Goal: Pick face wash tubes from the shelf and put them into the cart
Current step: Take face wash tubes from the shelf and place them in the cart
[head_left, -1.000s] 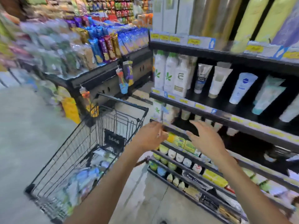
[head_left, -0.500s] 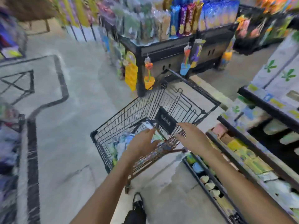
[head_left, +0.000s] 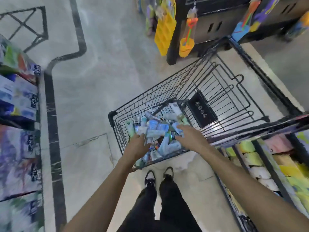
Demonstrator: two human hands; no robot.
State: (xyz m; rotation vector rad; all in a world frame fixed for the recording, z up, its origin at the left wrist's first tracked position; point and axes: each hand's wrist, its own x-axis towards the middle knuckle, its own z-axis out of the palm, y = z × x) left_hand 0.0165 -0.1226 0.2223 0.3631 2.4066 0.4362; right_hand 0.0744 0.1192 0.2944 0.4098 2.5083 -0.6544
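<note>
A black wire cart (head_left: 111, 115) stands in front of me, its basket holding a pile of several face wash tubes (head_left: 160, 127), mostly white, blue and green. My left hand (head_left: 136, 146) reaches over the cart's near rim, fingers curled round a whitish tube (head_left: 142, 130) on top of the pile; the grip itself is blurred. My right hand (head_left: 189, 137) hovers over the right side of the pile with fingers spread, holding nothing. The cart's folded child seat with a black plate (head_left: 201, 112) lies behind the tubes.
A low shelf (head_left: 255, 158) with yellow, pink and white packs runs along the right, touching the cart's side. Packaged goods (head_left: 18, 101) fill a rack on the left. A black stand with hanging yellow items (head_left: 165, 30) is beyond the cart. My shoes (head_left: 150, 178) are below.
I have turned from the shelf towards the cart and now look down. Both hands have moved from the shelf edge to over the cart's basket, the left one carrying a tube.
</note>
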